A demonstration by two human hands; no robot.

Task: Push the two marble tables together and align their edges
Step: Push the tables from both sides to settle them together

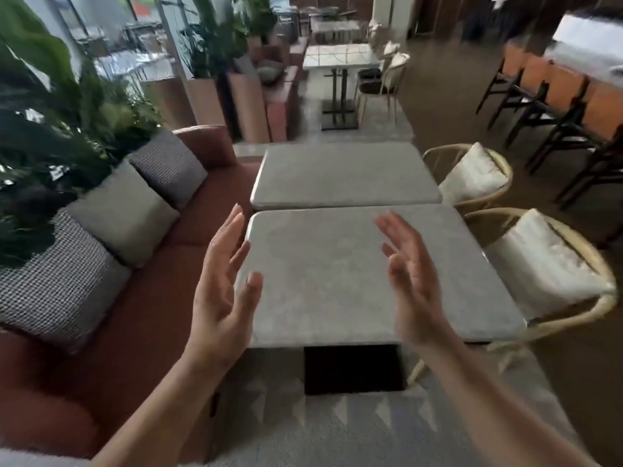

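Cafe lounge: near table [330, 281] dead ahead, far table [344, 176] beyond (thin seam); left hand [222, 291], right hand [414, 284] splayed, empty, equally near.

Left hand [222, 298] and right hand [413, 288] were bare; forearms [161, 399] uncovered to frame edge. Pale blurred strip of cloth [33, 461] at lower-left corner; sleeve or not, unclear.
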